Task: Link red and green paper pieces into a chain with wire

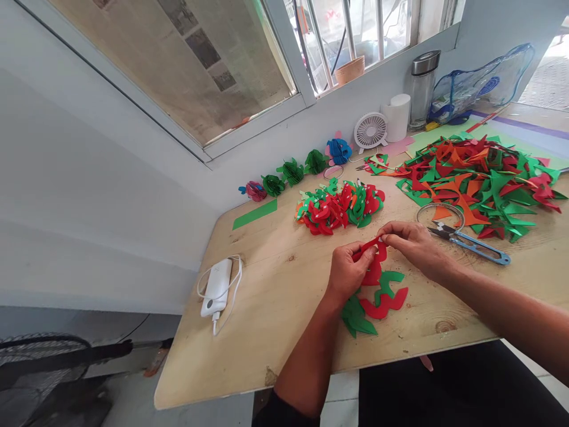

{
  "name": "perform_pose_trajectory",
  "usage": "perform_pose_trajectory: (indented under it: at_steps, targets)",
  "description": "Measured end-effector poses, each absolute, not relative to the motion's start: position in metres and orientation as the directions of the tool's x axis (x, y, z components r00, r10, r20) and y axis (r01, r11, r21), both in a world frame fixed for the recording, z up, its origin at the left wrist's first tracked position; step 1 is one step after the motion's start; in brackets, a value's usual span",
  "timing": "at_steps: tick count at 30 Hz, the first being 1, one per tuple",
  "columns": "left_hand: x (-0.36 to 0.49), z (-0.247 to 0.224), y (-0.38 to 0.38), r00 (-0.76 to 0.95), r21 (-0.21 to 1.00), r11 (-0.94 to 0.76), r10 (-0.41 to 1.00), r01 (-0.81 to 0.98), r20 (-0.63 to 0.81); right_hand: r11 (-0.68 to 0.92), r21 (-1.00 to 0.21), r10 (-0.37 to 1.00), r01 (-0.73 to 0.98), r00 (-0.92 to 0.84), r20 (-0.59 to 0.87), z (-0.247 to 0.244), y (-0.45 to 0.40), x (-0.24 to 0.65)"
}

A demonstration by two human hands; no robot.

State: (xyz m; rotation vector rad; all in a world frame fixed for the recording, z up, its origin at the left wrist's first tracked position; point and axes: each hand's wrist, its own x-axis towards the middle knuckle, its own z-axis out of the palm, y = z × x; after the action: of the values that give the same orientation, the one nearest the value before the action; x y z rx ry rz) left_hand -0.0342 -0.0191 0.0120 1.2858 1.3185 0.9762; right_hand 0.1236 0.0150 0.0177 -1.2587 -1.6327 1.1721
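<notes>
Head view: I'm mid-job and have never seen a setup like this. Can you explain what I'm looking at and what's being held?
There is no machine here: a person works with two bare hands. The one picture comes from a camera worn on that person's head, looking forward and down.

The left hand and right hand together hold a red paper piece over a wooden table. Nearer the person lie a red cutout and a green cutout.

Farther back is a heap of mixed-color cutouts; to its right is a larger heap of paper scraps, with blue-handled snips in front. A white power bank lies at the left, and a small white fan stands by the wall.
</notes>
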Motion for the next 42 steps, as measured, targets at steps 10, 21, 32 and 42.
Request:
perform_pose_trajectory:
  at_steps: [10,21,32,42]
  targets:
    - [-0.034,0.019,-0.019,0.134,0.97,0.244,0.961,0.011,-0.243,0.075,-0.976,0.967,0.204,-0.253,0.022,0.018,0.015,0.123]
    - [-0.038,0.024,-0.013,0.143,0.844,0.328,0.945,-0.425,-0.295,0.105,-0.958,0.968,0.266,-0.247,0.038,0.019,0.015,0.122]
    - [-0.038,0.018,-0.012,0.083,0.866,0.305,0.951,-0.396,-0.297,0.139,-0.936,0.968,0.324,-0.245,0.059,0.017,0.014,0.12]
    - [-0.036,0.018,-0.012,0.05,0.884,0.291,0.955,-0.365,-0.294,0.37,-0.861,0.914,0.348,-0.303,0.27,0.005,0.015,0.121]
